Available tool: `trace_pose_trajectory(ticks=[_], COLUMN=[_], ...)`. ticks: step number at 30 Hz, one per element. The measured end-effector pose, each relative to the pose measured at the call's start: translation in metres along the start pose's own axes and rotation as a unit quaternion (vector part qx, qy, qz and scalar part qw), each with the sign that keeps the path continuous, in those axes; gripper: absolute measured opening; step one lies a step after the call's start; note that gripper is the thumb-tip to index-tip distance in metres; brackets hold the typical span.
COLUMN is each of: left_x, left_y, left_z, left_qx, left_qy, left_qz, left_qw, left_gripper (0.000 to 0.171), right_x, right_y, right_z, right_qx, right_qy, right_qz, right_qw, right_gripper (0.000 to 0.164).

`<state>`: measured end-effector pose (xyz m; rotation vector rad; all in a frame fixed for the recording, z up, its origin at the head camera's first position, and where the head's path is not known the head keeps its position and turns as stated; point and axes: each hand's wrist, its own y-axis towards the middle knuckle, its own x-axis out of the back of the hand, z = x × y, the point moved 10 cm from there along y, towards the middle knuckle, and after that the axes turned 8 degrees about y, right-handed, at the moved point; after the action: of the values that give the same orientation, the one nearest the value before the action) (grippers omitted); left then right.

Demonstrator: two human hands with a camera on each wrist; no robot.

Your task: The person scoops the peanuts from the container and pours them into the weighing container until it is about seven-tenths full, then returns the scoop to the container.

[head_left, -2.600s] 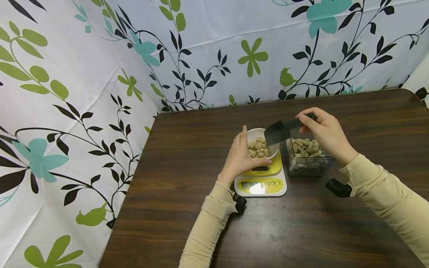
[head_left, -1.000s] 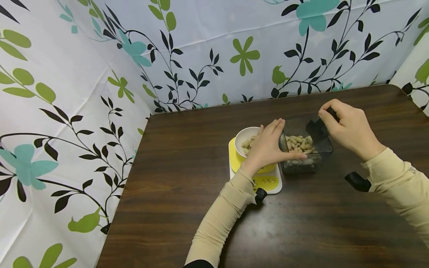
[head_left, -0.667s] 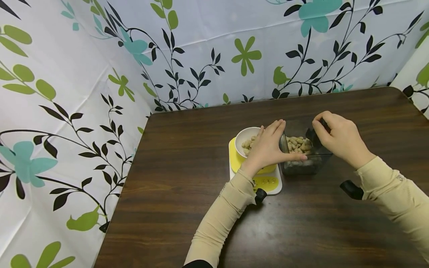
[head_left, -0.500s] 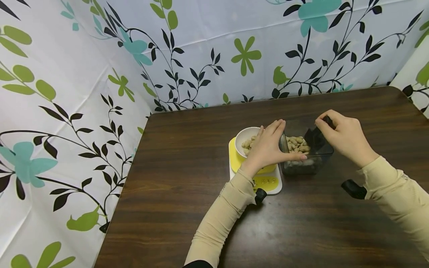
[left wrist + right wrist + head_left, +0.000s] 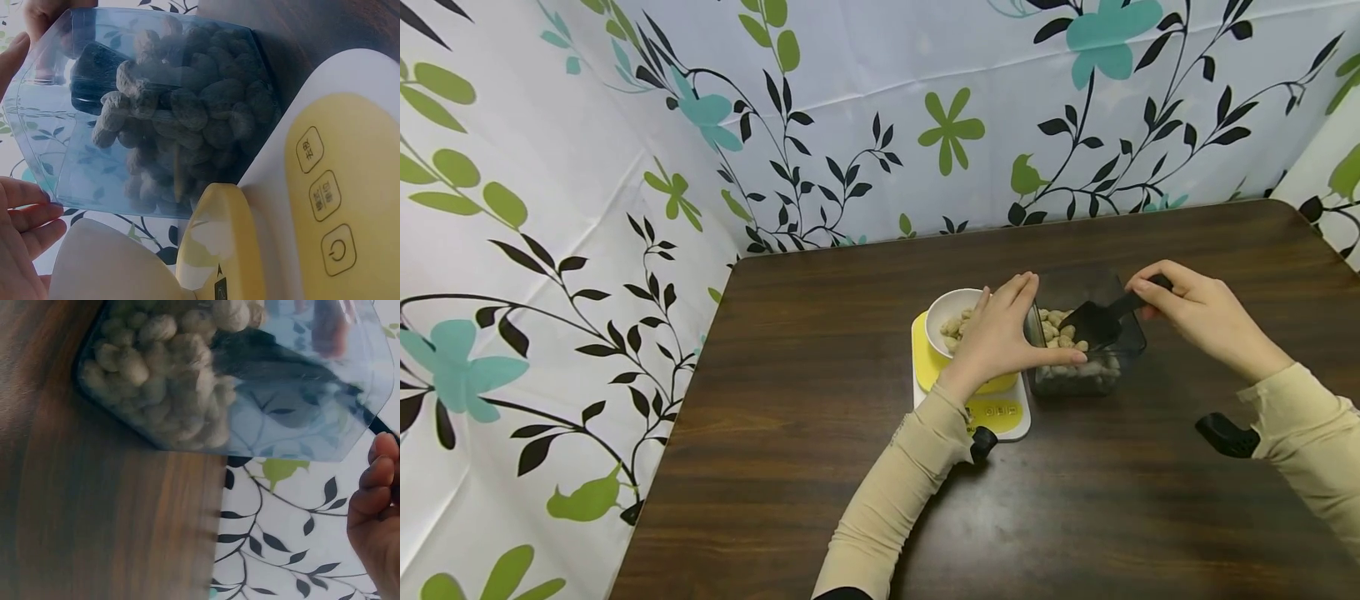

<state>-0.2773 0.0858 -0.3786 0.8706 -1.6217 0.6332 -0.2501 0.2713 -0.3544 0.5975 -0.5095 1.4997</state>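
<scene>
My right hand [image 5: 1198, 312] pinches the handle of a black scoop [image 5: 1096, 325]. The scoop's blade lies inside a clear plastic container [image 5: 1138, 340], and peanuts [image 5: 187, 356] show at and beneath the blade. Between the bowl and the container, my left hand [image 5: 996, 337] is spread out, its straight fingers at the container's rim and its thumb along the front side. It hides part of a white bowl [image 5: 935, 321] with more peanuts in it. That bowl stands on a yellow and white kitchen scale [image 5: 921, 346], whose display is covered by the left wrist.
Brown wood-grain table [image 5: 820, 400] lies under everything. A white curtain [image 5: 865, 67] with leaf and flower prints hangs behind its far edge and along its left side. Buttons [image 5: 325, 195] of the scale show in the left wrist view.
My left hand has gone from the bowl to the container. The scoop has moved from over the bowl into the container, was angled down among the peanuts, and now lies flatter with its handle drawn right.
</scene>
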Motion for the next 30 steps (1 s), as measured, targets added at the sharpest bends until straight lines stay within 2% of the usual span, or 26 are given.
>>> trace_pose_trajectory(ticks=[4, 10, 16, 20, 24, 27, 29, 30], left_x=[0.0, -0.001, 0.0, 0.0, 0.0, -0.001, -0.001, -0.001], left_y=[0.0, -0.001, 0.0, 0.0, -0.001, -0.001, -0.001, -0.001], left_z=[0.0, 0.0, 0.0, 0.001, 0.001, 0.002, 0.002, 0.002], left_qx=[0.0, 0.001, 0.006, 0.007, 0.01, 0.011, 0.011, 0.011], left_qy=[-0.004, -0.009, -0.006, -0.006, -0.007, -0.003, -0.001, 0.0], left_qz=[-0.002, -0.002, -0.004, -0.003, -0.002, 0.0, 0.001, 0.002], left_qw=[1.0, 1.0, 1.0, 0.9999, 0.9999, 0.9999, 0.9999, 0.9999], left_gripper=[0.111, 0.112, 0.111, 0.111, 0.112, 0.113, 0.112, 0.112], right_x=[-0.001, -0.011, -0.013, -0.015, -0.018, -0.021, -0.022, -0.024], right_y=[-0.001, -0.001, 0.0, 0.0, -0.001, -0.001, 0.0, 0.0], right_z=[-0.007, -0.015, -0.015, -0.017, -0.017, -0.017, -0.019, -0.02], right_qx=[-0.006, -0.046, -0.055, -0.037, 0.009, 0.025, 0.021, 0.017], right_qy=[0.026, 0.089, 0.122, 0.125, 0.155, 0.2, 0.226, 0.252], right_qz=[-0.009, -0.009, -0.014, 0.004, 0.032, 0.05, 0.056, 0.06], right_qw=[1.0, 0.995, 0.991, 0.991, 0.987, 0.978, 0.972, 0.966], right_gripper=[0.033, 0.043, 0.046, 0.042, 0.028, 0.022, 0.021, 0.021])
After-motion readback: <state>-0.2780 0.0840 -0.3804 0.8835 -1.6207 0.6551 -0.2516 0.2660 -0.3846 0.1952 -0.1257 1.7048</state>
